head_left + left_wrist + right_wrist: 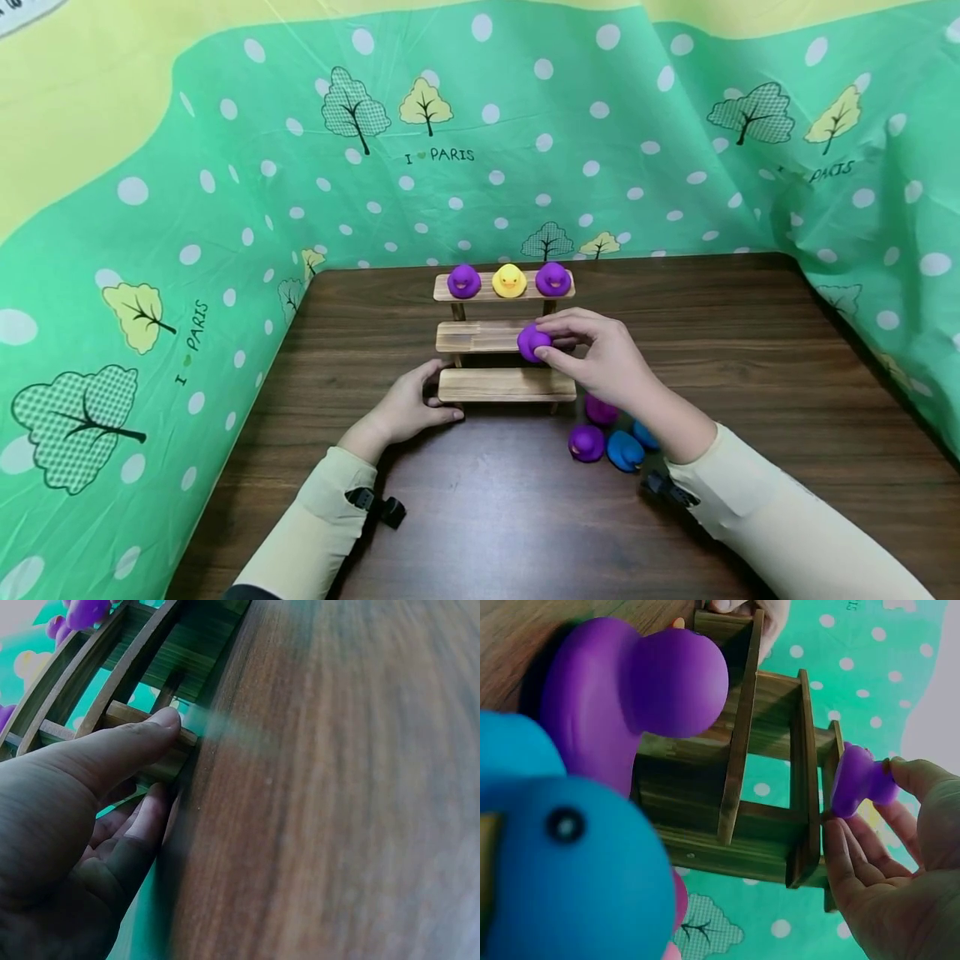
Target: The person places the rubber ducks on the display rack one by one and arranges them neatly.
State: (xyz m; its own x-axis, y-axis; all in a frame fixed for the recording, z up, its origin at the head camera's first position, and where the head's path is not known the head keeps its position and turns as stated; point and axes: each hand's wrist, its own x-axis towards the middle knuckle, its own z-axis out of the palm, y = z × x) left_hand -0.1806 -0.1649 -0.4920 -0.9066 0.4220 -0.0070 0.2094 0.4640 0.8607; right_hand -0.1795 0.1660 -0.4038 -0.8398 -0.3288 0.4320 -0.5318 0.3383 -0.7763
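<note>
A three-step wooden display stand (pixel 506 385) stands on the table. My left hand (pixel 408 404) grips its lower left end; in the left wrist view, the thumb lies over a wooden bar (pixel 131 714) with the fingers curled on the other side. At the right end of the middle shelf (pixel 480 337), my right hand (pixel 611 354) pinches a purple rubber duck (pixel 531 343) between thumb and fingers. The right wrist view shows this purple duck (pixel 849 782) right at a shelf's edge. On the top shelf sit a purple duck (pixel 464 282), a yellow duck (pixel 509 282) and another purple duck (pixel 553 280).
Loose ducks lie on the table right of the stand: a purple one (pixel 586 442), a magenta one (pixel 601 409) and blue ones (pixel 625 451), partly under my right forearm. A green dotted cloth (pixel 465 179) rises behind the dark wooden table (pixel 480 517) and along both sides.
</note>
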